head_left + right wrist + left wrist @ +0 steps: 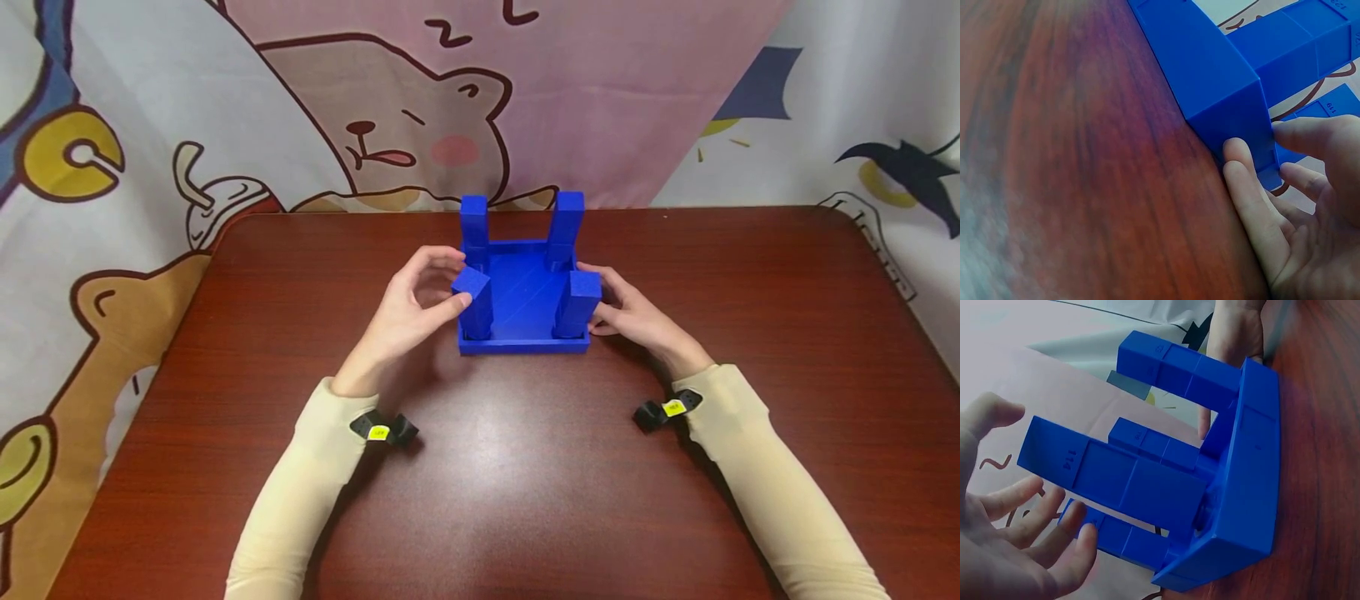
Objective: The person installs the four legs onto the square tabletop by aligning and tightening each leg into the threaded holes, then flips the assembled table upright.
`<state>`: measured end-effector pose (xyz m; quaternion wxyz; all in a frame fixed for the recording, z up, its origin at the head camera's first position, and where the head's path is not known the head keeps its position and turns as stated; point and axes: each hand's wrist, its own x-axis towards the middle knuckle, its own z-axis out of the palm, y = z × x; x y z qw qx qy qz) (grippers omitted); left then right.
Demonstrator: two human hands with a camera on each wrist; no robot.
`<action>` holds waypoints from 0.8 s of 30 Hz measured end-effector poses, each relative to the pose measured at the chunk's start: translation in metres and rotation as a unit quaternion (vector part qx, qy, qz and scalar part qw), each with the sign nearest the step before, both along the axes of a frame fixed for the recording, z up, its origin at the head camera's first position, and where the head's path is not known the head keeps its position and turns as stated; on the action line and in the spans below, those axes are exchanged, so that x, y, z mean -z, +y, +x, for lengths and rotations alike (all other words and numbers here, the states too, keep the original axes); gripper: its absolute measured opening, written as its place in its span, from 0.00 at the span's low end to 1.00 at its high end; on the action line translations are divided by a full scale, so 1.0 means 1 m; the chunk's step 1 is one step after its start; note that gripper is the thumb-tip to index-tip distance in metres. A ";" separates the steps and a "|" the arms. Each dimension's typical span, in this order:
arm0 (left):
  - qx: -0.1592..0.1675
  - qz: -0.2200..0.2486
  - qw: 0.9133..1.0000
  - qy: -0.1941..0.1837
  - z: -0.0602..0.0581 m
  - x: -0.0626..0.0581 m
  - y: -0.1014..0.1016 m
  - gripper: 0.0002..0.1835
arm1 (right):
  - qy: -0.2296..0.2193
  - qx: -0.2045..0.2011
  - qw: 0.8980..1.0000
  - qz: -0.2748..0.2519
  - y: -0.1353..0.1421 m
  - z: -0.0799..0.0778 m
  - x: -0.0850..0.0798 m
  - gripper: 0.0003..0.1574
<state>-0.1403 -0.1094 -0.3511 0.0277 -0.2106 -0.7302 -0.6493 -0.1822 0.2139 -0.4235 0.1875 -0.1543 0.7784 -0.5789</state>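
A blue square tray (525, 343) with raised edges stands on the table, and a blue post rises from each corner. The front left post (1110, 478), marked 114, is turned askew compared with the others. My left hand (408, 312) is spread around this post; in the left wrist view its thumb and fingers stand apart from the post's sides. On the other side, my right hand (630, 312) rests its fingertips (1238, 153) against the tray's outer right wall, thumb side up by the rim, close to the front right post (577, 304).
The tray stands toward the far edge of the brown wooden table (480, 467). Behind it hangs a curtain (600, 108) printed with cartoon animals. The back left post (474, 221) and back right post (566, 225) stand up between the hands and the curtain.
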 end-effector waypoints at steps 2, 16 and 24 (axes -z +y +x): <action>-0.016 -0.016 1.000 -0.001 0.002 -0.001 0.001 0.25 | 0.000 0.000 1.000 0.001 0.000 0.000 0.000 0.40; -0.027 -0.034 0.999 0.027 0.002 -0.005 0.003 0.17 | 0.003 0.005 1.000 0.003 -0.001 0.001 0.002 0.39; 0.067 -0.020 0.997 0.043 -0.006 0.000 -0.002 0.17 | 0.000 0.005 1.000 0.001 -0.002 0.001 0.000 0.39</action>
